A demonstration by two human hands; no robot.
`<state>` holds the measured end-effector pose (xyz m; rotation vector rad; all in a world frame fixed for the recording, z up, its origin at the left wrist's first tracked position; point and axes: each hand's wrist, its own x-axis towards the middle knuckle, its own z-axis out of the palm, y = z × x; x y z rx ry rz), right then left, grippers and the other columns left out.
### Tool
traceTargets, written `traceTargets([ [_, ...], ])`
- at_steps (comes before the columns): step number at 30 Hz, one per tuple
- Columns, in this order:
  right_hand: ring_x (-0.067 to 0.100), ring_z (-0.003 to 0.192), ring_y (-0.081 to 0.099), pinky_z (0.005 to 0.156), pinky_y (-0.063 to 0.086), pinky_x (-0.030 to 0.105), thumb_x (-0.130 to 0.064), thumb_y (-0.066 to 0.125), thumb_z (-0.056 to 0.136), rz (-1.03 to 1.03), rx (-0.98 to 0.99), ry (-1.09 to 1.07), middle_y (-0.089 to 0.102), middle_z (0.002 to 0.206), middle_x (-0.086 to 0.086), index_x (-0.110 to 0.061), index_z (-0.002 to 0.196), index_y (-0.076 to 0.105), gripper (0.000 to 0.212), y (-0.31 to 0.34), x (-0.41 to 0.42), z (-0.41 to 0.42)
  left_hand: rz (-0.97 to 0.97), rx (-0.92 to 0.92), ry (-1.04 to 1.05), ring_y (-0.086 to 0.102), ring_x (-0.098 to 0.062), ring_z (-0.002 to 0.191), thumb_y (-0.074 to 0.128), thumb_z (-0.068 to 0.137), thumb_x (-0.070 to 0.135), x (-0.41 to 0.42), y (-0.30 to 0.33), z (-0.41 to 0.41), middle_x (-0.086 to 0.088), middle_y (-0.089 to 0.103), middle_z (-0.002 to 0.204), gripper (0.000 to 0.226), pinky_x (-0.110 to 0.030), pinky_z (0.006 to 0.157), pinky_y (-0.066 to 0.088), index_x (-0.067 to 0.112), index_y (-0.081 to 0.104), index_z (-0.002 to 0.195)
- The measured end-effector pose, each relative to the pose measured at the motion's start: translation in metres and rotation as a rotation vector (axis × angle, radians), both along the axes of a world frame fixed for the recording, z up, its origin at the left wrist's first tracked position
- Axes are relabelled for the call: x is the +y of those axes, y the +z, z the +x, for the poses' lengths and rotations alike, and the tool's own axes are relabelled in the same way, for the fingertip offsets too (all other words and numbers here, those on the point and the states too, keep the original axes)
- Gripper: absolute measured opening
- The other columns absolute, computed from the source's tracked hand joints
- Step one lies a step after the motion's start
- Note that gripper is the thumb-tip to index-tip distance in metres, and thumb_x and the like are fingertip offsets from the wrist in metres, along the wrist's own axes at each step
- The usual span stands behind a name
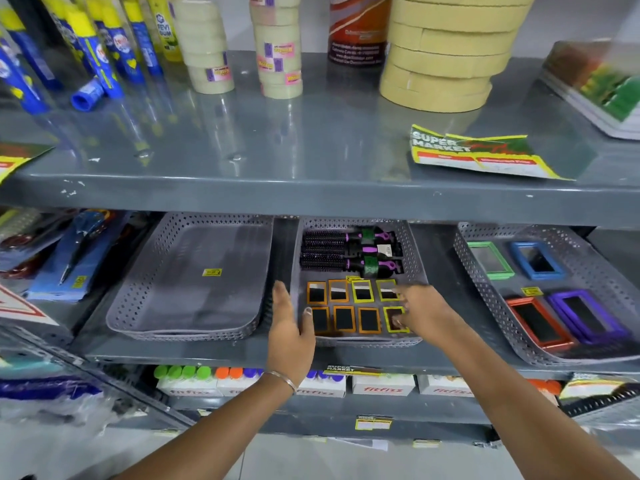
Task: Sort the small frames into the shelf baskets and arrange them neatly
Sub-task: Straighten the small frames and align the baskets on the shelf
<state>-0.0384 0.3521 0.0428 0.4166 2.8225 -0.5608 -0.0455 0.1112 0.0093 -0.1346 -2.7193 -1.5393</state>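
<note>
Several small orange and yellow frames (349,304) lie in two neat rows at the front of the middle grey basket (414,251). My left hand (289,327) rests flat against that basket's left front wall, its thumb touching the lower left orange frame (320,319). My right hand (420,311) reaches in from the right, fingertips on the lower right yellow frame (394,320); whether it grips the frame I cannot tell. Larger green, blue, red and purple frames (535,292) lie in the right basket (485,289).
Three black and purple hairbrushes (349,252) fill the back of the middle basket. An empty grey basket (138,306) sits to the left. The upper shelf (311,188) overhangs, holding tape rolls and glue bottles. Packaged scissors (74,251) lie far left.
</note>
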Motion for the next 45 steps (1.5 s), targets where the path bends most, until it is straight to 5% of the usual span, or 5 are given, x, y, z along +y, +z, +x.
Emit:
traceTargets([
  [4,0.026,0.102,0.065,0.090,0.050,0.030,-0.013,0.075,0.081,-0.134,0.266,-0.014,0.067,0.115,0.010,-0.013,0.129,0.061,0.051,0.021,0.025,0.024,0.054,0.288,-0.170,0.001,-0.006,0.149,0.049,0.100,0.013,0.039,0.027,0.020,0.005,0.003,0.164,0.070,-0.017,0.119,0.007,0.013,0.006,0.155],
  [12,0.018,0.089,0.067,0.074,0.039,0.005,-0.014,0.074,0.082,-0.197,0.471,-0.179,0.073,0.104,0.007,-0.011,0.113,0.070,0.032,0.030,0.141,0.086,0.232,-0.039,-0.370,0.040,-0.015,0.138,0.053,0.098,0.013,0.195,0.044,0.055,-0.010,0.042,0.150,0.059,-0.022,0.109,0.036,0.017,0.028,0.151],
  [23,0.039,0.107,0.061,0.083,0.052,0.046,-0.016,0.056,0.089,0.031,0.462,-0.487,0.057,0.130,0.017,-0.015,0.119,0.059,0.031,0.007,0.300,0.154,0.154,-0.412,-0.210,0.062,-0.024,0.116,0.076,0.064,0.045,0.332,-0.013,0.042,-0.006,0.063,0.131,0.088,-0.043,0.102,0.049,0.011,0.047,0.140],
  [27,0.033,0.136,0.037,0.103,0.042,0.047,-0.009,0.050,0.093,-0.044,0.466,-0.620,0.036,0.150,0.015,-0.011,0.142,0.040,0.051,-0.003,0.318,0.160,0.133,-0.378,-0.181,0.069,-0.026,0.093,0.066,0.075,-0.003,0.341,-0.012,0.051,-0.008,0.072,0.104,0.052,-0.042,0.087,0.057,0.009,0.059,0.125],
  [45,0.030,0.085,0.067,0.043,0.045,0.018,0.011,0.042,0.090,-0.369,0.420,-0.719,0.064,0.120,0.018,-0.011,0.136,0.049,0.051,-0.026,0.316,0.163,0.139,-0.331,-0.148,0.067,-0.025,0.096,0.047,0.081,-0.013,0.331,-0.017,0.028,-0.009,0.072,0.104,0.045,-0.037,0.087,0.056,0.013,0.067,0.112],
])
